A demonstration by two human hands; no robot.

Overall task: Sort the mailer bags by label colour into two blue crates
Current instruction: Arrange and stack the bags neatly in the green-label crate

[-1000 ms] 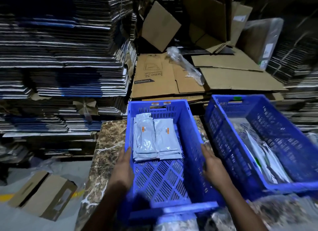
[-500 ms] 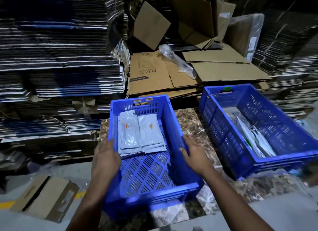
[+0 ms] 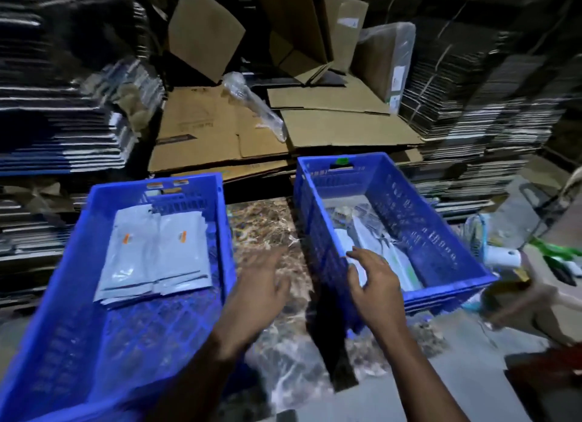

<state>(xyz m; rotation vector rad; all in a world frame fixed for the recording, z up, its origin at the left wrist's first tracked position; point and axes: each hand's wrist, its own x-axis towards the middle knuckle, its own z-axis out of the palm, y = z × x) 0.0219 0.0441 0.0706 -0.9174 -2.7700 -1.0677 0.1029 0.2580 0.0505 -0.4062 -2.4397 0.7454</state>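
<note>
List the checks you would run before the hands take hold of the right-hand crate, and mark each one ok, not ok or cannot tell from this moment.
1. Left hand free: ok, fingers spread over the marble table, holding nothing.
2. Right hand free: ok, open at the near left wall of the right crate; contact cannot tell.
3. Left crate released: ok, neither hand is on it.
4. Orange-labelled bags lie flat in the left crate: ok.
5. Label colour of the bags in the right crate: cannot tell, blurred.
6. Gap between the crates: ok, bare table shows.
</note>
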